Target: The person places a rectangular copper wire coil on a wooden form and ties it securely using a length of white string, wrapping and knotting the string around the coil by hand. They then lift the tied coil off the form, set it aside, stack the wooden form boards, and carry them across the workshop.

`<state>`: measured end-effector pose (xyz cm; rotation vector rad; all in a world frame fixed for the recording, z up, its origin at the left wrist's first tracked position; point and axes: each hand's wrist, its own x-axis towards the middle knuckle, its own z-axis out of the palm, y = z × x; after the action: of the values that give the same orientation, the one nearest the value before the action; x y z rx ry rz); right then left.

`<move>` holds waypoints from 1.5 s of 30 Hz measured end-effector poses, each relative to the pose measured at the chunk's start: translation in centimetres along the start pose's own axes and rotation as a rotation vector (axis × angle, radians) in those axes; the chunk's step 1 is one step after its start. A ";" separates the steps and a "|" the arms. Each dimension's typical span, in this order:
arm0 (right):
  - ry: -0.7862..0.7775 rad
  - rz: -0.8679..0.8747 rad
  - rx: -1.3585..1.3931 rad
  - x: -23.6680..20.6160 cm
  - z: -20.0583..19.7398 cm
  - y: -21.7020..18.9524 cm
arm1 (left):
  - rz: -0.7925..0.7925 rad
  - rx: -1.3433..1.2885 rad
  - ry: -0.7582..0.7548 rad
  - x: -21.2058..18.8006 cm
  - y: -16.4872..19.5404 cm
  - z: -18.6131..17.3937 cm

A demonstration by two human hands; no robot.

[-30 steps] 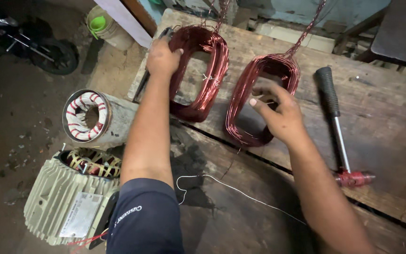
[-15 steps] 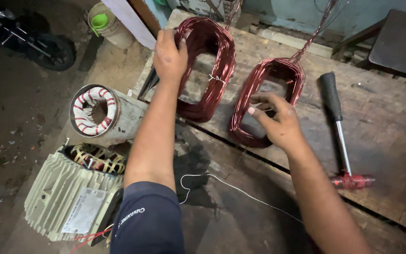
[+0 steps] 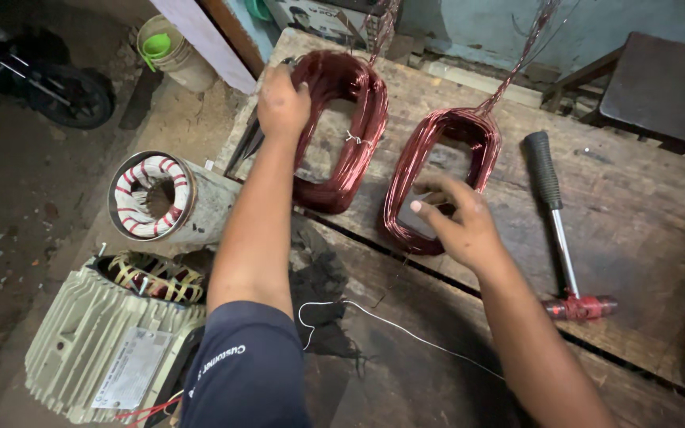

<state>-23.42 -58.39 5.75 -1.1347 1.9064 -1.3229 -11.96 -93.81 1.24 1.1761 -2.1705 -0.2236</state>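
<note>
Left hand (image 3: 281,101) grips one copper coil (image 3: 341,135); right hand (image 3: 460,222) (fingers loose) touches another coil (image 3: 438,174).

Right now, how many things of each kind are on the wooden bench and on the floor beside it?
Copper wire coils: 2
Hammer: 1
Motor stators: 2
Bucket: 1
Total: 6

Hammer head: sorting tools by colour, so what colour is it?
Red, on a silver shaft with a black grip; the hammer shows in the head view.
</note>
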 end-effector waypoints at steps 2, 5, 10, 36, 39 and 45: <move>0.022 -0.108 0.021 -0.4 -0.1 0.0 | -0.018 -0.002 -0.063 0.5 -0.2 0.6; 0.020 -0.082 -0.006 -1.1 -0.4 -0.3 | -0.039 -0.021 -0.150 1.1 -0.2 0.5; -0.014 0.002 -0.037 -3.0 -1.1 -1.5 | -0.140 0.114 -0.325 1.3 0.9 -1.2; 0.386 -0.442 -0.510 -40.7 -9.4 -14.1 | -0.197 -1.314 -1.114 -42.3 30.4 -26.0; 0.296 -0.486 -0.505 -46.9 -10.8 -13.5 | -0.303 -1.602 -1.405 -50.1 32.1 -28.2; 0.242 -0.619 -0.617 -59.1 -13.0 -8.1 | -0.398 -2.030 -1.215 -65.3 41.3 -32.5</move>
<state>-2.26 -2.18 16.59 -2.0819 2.3324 -1.2262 4.83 -12.68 14.14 -0.0179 -0.9563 -2.8496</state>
